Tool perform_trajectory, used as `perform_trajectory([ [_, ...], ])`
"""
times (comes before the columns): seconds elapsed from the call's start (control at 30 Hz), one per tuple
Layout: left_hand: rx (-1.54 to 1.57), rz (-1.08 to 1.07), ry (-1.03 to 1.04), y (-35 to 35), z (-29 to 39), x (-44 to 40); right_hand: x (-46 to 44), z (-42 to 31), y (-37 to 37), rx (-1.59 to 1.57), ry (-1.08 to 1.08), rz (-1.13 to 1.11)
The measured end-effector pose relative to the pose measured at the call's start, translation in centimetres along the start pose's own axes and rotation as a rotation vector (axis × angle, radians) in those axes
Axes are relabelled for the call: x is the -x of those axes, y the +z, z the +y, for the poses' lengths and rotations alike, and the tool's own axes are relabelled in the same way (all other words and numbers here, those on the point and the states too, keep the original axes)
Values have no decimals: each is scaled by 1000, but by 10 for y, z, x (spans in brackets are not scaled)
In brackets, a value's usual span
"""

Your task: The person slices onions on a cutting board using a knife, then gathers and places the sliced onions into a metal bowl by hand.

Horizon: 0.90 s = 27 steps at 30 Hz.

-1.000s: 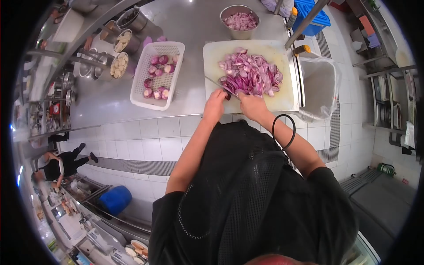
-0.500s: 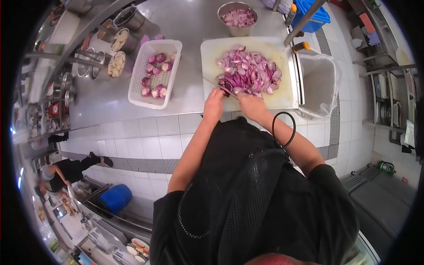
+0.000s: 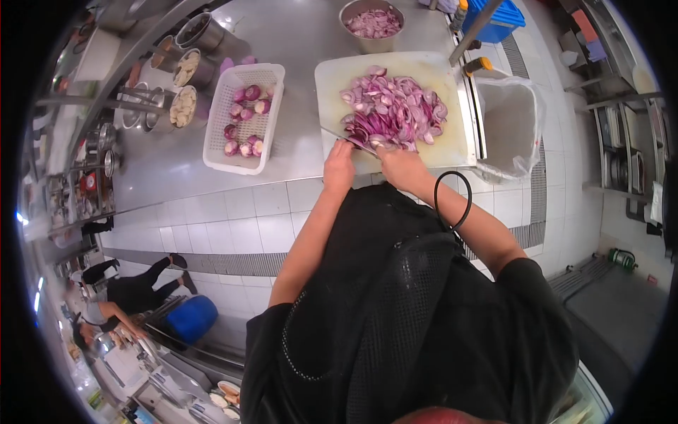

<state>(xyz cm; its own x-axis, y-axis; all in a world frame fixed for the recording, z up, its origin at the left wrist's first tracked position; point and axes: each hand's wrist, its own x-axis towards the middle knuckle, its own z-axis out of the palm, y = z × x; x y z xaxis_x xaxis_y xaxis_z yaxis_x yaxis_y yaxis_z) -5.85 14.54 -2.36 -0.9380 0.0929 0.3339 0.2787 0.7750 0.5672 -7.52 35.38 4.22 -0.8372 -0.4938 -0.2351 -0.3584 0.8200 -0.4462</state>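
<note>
On a white cutting board (image 3: 452, 145) lies a heap of sliced red onion (image 3: 395, 106). My right hand (image 3: 400, 168) is wrapped round the handle of a knife (image 3: 333, 133); its blade slants to the left, along the heap's near edge. Close beside the blade, at the board's front, the fingers of my left hand (image 3: 339, 168) are bent and pressed together on a dark purple piece of red onion, which is mostly hidden by the fingers and knife.
Left of the board stands a white plastic basket (image 3: 210, 145) with several peeled red onions. A metal bowl (image 3: 378, 44) of chopped onion sits behind the board. A lined bin (image 3: 512, 134) is at the right. Another person (image 3: 134, 297) works at the far left.
My hands stay at the board's front edge with the knife, shifting only slightly. The view has moved a little. At the far left the other person has shifted, and another dark-clothed figure shows behind.
</note>
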Motion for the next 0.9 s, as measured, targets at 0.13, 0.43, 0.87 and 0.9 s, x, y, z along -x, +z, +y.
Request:
perform_trajectory([
  [0.13, -6, -46, -4, -15, 14, 3, -6, 0, -10, -36, -32, 17],
  [0.43, -223, -361, 139, -39, 76, -51, 30, 26, -93, -25, -85, 272],
  [0.87, 581, 25, -535, 18, 15, -230, 223, 111, -137, -287, 825, 377],
  [0.9, 750, 78, -725, 30, 8, -265, 225, 108, -135, -263, 863, 349],
])
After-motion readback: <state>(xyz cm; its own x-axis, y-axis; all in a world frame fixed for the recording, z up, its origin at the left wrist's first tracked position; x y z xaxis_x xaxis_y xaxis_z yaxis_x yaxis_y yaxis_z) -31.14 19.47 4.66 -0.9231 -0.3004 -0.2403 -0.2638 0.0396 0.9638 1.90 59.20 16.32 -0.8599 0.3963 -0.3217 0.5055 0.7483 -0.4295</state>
